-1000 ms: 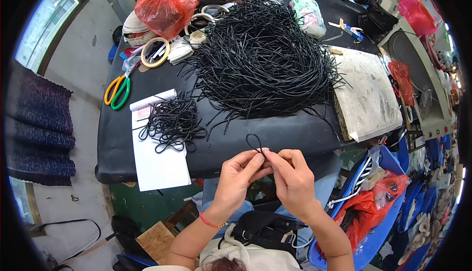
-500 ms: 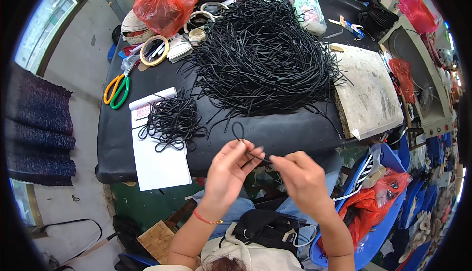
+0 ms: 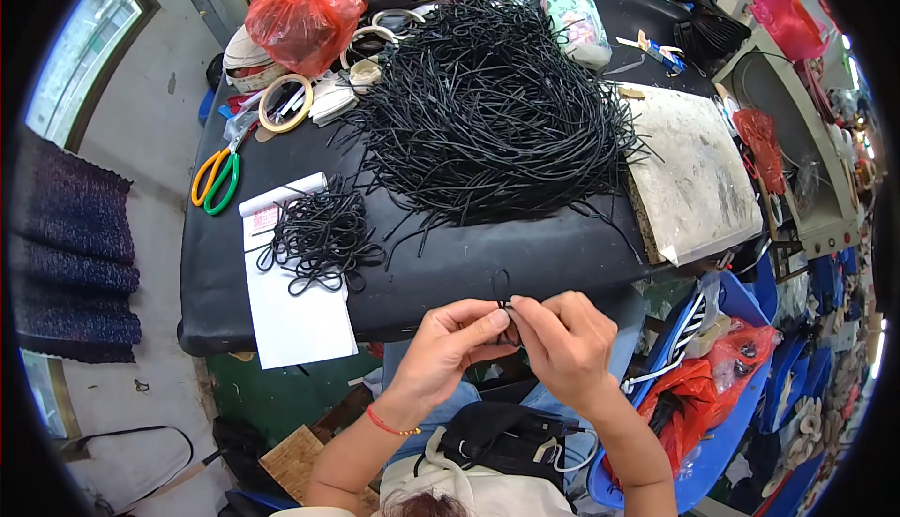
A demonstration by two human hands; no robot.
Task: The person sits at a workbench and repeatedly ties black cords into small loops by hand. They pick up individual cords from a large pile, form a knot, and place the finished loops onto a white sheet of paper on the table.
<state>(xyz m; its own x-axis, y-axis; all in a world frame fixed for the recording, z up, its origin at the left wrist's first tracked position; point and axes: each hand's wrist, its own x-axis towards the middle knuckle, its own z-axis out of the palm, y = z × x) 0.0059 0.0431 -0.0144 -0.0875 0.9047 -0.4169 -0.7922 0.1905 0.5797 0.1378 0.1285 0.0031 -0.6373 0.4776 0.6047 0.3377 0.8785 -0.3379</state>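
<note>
Between my two hands is a thin black cord (image 3: 502, 283), bent into a small loop that stands up above the fingertips. My left hand (image 3: 448, 341) pinches it between thumb and fingers. Close against it, my right hand (image 3: 567, 334) grips the same cord with thumb and forefinger; the crossing of the strands is partly hidden by the fingers. Beyond the hands lies a big heap of loose black cords (image 3: 497, 114). A smaller pile of looped black cords (image 3: 319, 236) rests on a white paper pad (image 3: 298, 329) to the left.
Orange-and-green-handled scissors (image 3: 217, 179) and a tape roll (image 3: 285, 104) lie at the table's left. A red plastic bag (image 3: 314, 15) stands behind them. On the right are a worn pale board (image 3: 694, 170) and a blue bin (image 3: 698, 484) holding red bags.
My hands have come together, the left one shifting right. The cord's loop has moved right and now stands between the fingertips of both hands. The view has shifted slightly.
</note>
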